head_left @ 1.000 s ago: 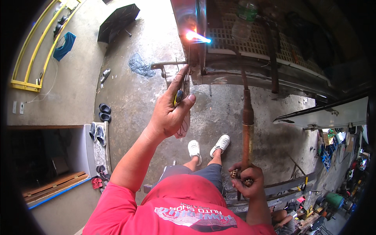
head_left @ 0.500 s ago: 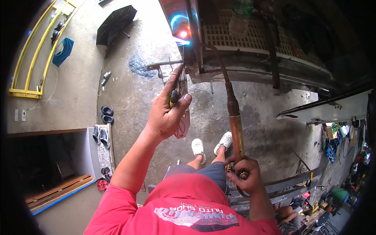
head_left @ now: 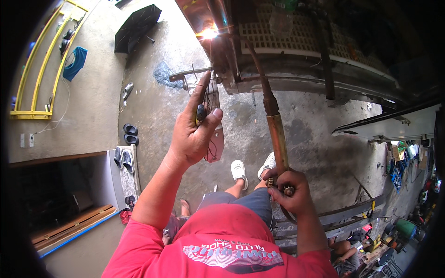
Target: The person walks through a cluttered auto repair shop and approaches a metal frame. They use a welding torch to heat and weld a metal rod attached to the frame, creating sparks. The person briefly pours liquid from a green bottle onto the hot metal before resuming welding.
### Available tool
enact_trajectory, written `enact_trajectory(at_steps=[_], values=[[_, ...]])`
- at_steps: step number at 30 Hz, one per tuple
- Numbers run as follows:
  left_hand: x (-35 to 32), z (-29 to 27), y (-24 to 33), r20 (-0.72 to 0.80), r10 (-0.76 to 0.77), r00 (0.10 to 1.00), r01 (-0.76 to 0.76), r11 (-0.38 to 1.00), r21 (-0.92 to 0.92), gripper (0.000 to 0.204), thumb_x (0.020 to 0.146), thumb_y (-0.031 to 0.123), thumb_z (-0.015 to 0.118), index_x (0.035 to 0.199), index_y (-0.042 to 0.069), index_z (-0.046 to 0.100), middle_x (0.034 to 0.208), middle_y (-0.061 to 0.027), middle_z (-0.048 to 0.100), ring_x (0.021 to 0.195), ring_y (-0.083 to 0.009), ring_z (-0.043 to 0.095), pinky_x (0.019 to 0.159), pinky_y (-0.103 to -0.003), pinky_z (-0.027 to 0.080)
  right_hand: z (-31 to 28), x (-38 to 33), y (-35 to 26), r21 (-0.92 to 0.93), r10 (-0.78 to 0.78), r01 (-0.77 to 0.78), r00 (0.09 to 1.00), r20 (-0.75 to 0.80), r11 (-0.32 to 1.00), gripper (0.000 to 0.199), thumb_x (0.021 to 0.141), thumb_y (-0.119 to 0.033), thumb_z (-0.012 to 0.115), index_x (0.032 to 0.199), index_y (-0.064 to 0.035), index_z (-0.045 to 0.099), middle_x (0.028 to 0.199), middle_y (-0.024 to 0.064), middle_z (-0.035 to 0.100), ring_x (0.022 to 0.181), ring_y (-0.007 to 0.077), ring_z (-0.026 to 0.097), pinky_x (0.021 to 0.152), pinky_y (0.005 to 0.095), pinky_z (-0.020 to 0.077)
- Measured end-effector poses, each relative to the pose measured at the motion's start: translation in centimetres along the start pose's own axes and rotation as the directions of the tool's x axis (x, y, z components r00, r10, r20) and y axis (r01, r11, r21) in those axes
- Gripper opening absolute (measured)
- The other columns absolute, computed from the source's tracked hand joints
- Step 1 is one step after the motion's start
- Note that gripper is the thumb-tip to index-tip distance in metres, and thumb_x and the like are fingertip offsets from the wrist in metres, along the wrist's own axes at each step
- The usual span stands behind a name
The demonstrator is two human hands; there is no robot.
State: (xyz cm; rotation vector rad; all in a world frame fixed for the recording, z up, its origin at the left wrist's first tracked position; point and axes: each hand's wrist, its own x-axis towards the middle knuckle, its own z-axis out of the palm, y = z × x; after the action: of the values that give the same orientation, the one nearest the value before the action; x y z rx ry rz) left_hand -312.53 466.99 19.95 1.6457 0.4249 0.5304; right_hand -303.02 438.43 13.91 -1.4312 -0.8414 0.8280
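My right hand (head_left: pixel 289 187) is wrapped round the valve end of a brass gas welding torch (head_left: pixel 278 139). The torch's thin neck bends up to the metal bodywork (head_left: pixel 199 14), where a bright orange-white glow (head_left: pixel 209 34) burns. My left hand (head_left: pixel 192 125) is raised below the glow, its index finger extended along a thin filler rod (head_left: pixel 211 55) that reaches up toward the heat. Between thumb and finger shows a dark and yellow piece (head_left: pixel 200 113), its kind unclear. Behind that hand is a flat metal plate (head_left: pixel 215 146) with wire on it; whether the hand touches it is hidden.
A long dark metal frame with a grille (head_left: pixel 287 34) overhangs the far right. An open black umbrella (head_left: pixel 136 28) and crumpled blue plastic (head_left: pixel 164 74) lie on the floor. Another person's bare foot (head_left: pixel 185 207) shows left of me. Metal rails (head_left: pixel 324 222) and clutter lie lower right.
The blue-white flame has become an orange-white glow, slightly higher and further left on the metal. Both hands have shifted slightly left, and a bare foot has appeared beside me.
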Motion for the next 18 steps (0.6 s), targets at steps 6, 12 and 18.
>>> enact_trajectory(at_steps=[6,12,18], values=[[-0.1,-0.3,-0.5,-0.014,-0.055,0.998,0.054,0.998,-0.011,0.074,0.101,0.012,0.059,0.165,0.005,0.024,0.144,-0.0101,0.055,0.119,-0.0114,0.056,0.107,-0.030,0.043,0.1,-0.2,0.4,0.069,0.099,-0.099,0.995,0.002,0.993,0.028,0.080,0.000,0.081,0.084,-0.0051,0.054,0.106,0.0127,0.074,0.075,0.0120,0.064,0.067,0.0298,0.0507],[0.3,2.4,1.9,-0.149,0.006,0.989,0.002,0.999,0.054,0.074,0.101,0.012,0.058,0.165,0.006,0.022,0.151,-0.0111,0.050,0.127,-0.0133,0.053,0.110,-0.030,0.041,0.0,0.0,0.8,0.053,0.057,-0.057,0.998,-0.006,0.997,0.029,0.079,0.000,0.081,0.083,-0.0061,0.054,0.106,0.0128,0.074,0.074,0.0114,0.064,0.066,0.0295,0.0504],[0.0,-0.3,-0.1,0.010,-0.119,0.993,0.119,0.993,-0.004,0.074,0.103,0.013,0.059,0.166,0.006,0.022,0.121,-0.0030,0.063,0.102,-0.0072,0.056,0.094,-0.024,0.045,-0.2,0.6,0.9,0.026,0.006,-0.006,1.000,0.007,1.000,0.029,0.079,0.001,0.080,0.084,-0.0069,0.053,0.106,0.0129,0.075,0.073,0.0117,0.064,0.065,0.0294,0.0505]])
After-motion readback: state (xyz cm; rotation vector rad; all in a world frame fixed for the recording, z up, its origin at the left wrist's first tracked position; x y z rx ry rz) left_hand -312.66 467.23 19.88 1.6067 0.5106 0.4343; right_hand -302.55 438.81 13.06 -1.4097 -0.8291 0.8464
